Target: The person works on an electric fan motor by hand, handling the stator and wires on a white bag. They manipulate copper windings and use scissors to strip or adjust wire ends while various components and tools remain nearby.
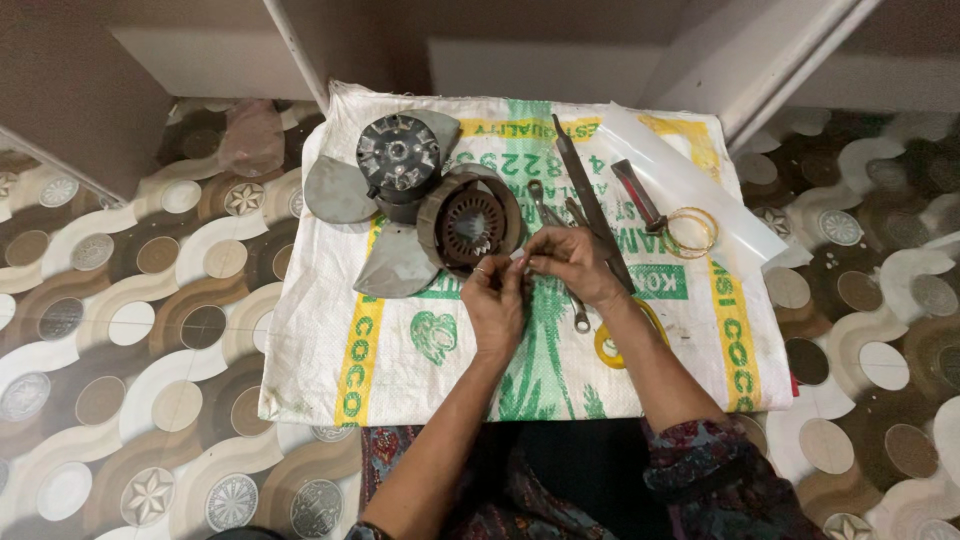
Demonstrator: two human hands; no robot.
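Near the middle of the frame your left hand and right hand meet, fingers of both pinched on a small white strip whose long axis runs left-right between them. Both hands are equally close to it. Just above and left lies the round motor stator, beside the fan blades. A spanner lies partly under your right hand, on the woven sack.

Open sack surface left of and below hands. Blocked ahead by motor stator and fan blades. Right side crowded: long metal bar, spanner, yellow tape roll, probably thin bangles.
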